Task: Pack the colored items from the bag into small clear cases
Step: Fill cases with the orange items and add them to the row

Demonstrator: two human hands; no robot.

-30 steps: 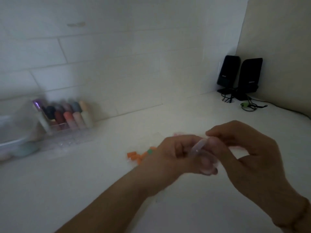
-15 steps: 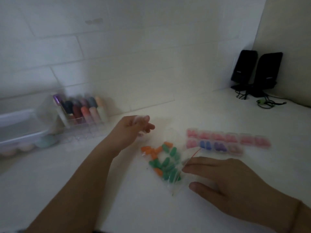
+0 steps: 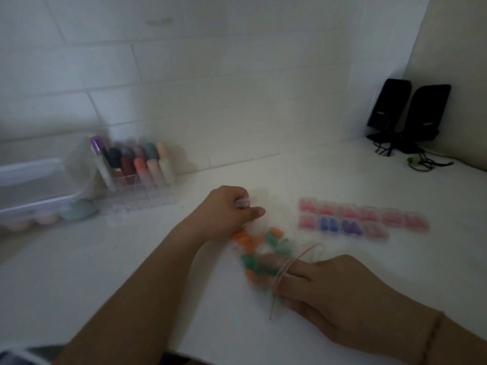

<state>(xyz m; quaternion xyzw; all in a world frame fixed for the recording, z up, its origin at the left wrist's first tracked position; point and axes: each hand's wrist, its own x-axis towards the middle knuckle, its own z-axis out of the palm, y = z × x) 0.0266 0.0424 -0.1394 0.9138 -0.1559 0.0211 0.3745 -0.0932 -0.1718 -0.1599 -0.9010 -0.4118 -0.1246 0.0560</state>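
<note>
Right hand fingers inside clear bag of colored items

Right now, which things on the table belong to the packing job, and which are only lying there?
For the job: bag of orange and green pieces, small case in left hand, right hand in the bag, filled cases.

Lying about: bottle organizer, plastic box, speakers, cable.
</note>
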